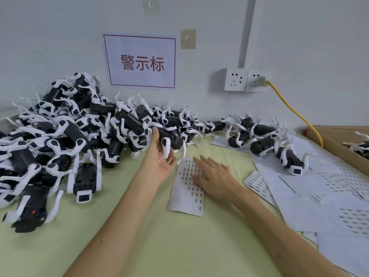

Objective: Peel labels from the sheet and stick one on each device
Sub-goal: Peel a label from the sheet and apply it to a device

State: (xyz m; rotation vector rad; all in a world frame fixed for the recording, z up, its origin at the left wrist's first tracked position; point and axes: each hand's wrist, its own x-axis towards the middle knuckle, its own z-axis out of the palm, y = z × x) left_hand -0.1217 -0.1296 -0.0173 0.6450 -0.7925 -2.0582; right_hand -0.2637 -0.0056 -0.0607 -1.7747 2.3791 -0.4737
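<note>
Red "警示标" sign (139, 61) beyond label sheet (184, 198)

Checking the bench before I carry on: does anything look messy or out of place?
The devices at left lie in a tangled heap against the wall, legs interlocked. At right, loose paper sheets overlap askew under a few more devices. Nothing looks spilled or clearly broken.
</note>
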